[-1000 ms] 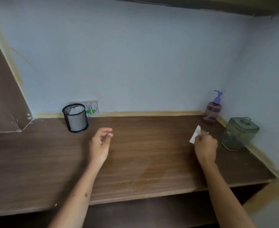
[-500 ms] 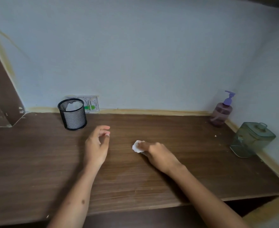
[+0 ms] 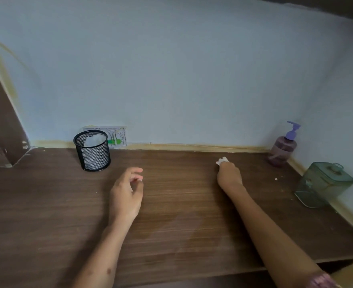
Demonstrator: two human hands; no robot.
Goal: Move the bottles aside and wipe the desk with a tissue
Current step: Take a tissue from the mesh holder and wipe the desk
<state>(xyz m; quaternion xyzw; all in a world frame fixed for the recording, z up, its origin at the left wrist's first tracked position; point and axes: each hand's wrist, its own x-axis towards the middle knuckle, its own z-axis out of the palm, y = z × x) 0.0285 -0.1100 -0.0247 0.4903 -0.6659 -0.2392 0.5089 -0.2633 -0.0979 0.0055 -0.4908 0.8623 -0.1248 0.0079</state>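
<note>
My right hand (image 3: 229, 176) presses a small white tissue (image 3: 222, 161) onto the brown wooden desk (image 3: 181, 215), toward the back, right of centre. A purple pump bottle (image 3: 282, 150) stands in the back right corner. In front of it, against the right wall, sits a green square bottle (image 3: 323, 183) with a lid. My left hand (image 3: 127, 192) hovers over the desk's middle, its fingers loosely curled and apart, with a tiny white scrap at the fingertips.
A black mesh cup (image 3: 92, 150) with white paper inside stands at the back left, before a wall socket (image 3: 115, 137). Pale blue walls close the back and the right. A brown panel (image 3: 1, 121) closes the left. Small crumbs lie near the green bottle.
My right hand slid the tissue from the right side to the desk's middle, then back to the right and toward the wall. The left hand stayed about where it was.
</note>
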